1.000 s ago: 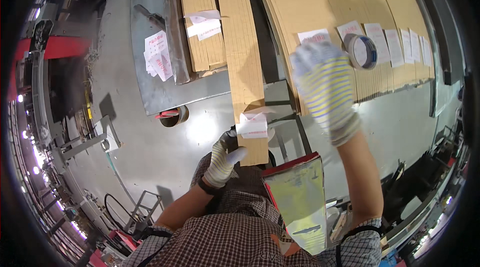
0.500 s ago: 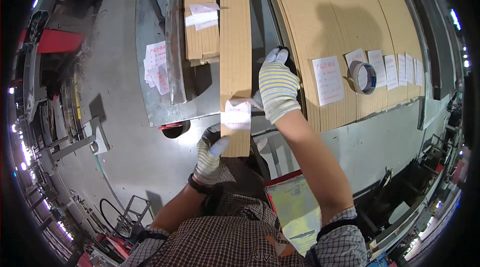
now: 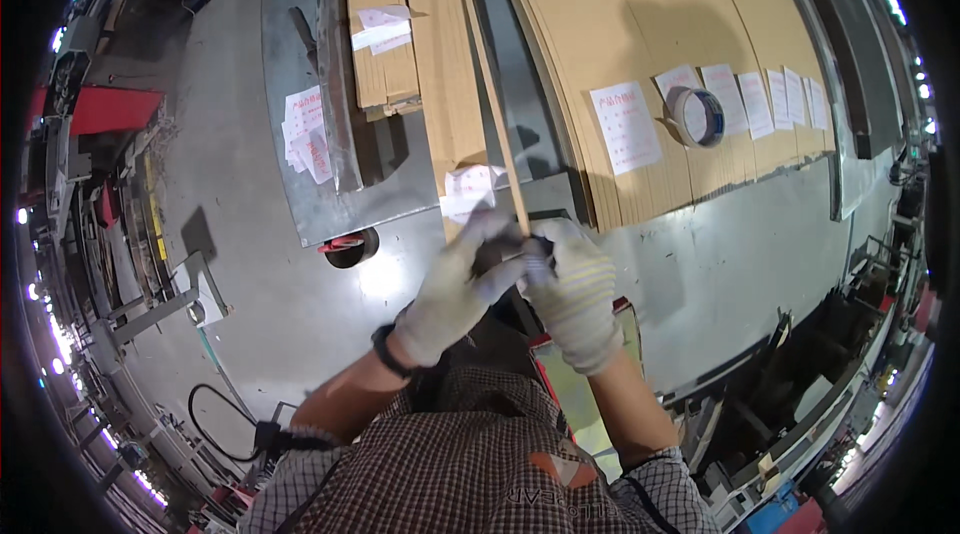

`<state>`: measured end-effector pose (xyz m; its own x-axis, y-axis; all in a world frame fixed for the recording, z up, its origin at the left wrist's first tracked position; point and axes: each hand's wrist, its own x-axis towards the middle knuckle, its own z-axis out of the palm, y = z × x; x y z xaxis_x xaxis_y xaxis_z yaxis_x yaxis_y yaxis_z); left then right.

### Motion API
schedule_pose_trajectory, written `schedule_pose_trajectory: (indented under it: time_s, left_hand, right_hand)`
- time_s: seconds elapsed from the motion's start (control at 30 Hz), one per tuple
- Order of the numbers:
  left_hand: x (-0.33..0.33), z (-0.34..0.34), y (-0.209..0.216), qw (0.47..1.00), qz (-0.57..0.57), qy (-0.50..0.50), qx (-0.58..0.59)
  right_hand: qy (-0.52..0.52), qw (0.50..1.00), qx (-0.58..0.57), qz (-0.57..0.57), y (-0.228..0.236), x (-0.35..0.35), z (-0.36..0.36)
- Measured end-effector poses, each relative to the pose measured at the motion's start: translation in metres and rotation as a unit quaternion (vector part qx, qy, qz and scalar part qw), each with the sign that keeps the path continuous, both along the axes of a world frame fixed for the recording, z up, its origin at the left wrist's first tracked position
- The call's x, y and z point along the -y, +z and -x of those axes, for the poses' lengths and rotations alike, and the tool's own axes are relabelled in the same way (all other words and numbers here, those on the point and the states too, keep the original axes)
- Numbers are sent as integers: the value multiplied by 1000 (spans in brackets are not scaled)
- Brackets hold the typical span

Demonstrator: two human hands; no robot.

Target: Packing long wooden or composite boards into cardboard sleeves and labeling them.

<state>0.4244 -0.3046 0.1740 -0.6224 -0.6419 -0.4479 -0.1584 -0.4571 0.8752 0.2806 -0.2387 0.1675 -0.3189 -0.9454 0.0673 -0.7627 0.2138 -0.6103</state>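
Observation:
A long, narrow cardboard strip (image 3: 497, 124) is turned on its thin edge, running away from me. At its near end my right hand (image 3: 578, 299), in a striped glove, has its fingers closed round it. My left hand (image 3: 450, 289), also gloved, meets it there from the left, thumb and fingers bent. Motion blurs the left fingertips, so its grip is unclear. Left of the strip lies a stack of long cardboard strips (image 3: 440, 64). A crumpled white paper label (image 3: 470, 189) with red print rests on the stack's near end, beside my left fingers.
A shorter cardboard stack (image 3: 378, 69) bears another label (image 3: 383, 29). To the right, wide cardboard sheets (image 3: 600, 34) carry a row of paper labels (image 3: 627, 129) and a tape roll (image 3: 698, 118). More labels (image 3: 306, 134) lie on the grey metal table (image 3: 290, 204) at left.
My right hand has come back toward me from the gap beside the wide sheets and now meets my left. A strip has been turned on edge. My left hand has moved right and slightly away.

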Motion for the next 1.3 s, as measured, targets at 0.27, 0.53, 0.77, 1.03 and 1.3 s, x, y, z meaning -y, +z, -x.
schedule_pose_trajectory:
  time_s: [0.27,0.53,0.77,1.03,1.3]
  left_hand:
    - [28,96,-35,996,26,64,-50]
    - [56,135,-80,978,131,165,3]
    - [68,149,-81,971,119,207,35]
    - [66,151,-91,968,110,224,39]
    - [74,149,-100,953,208,182,126]
  right_hand:
    - [-171,939,298,18,9,-58,25]
    - [-227,944,235,-40,-9,-105,49]
    - [-210,946,244,-36,-16,-111,55]
    - [-200,940,273,-53,-8,-95,65]
    - [93,980,-147,99,0,13,102]
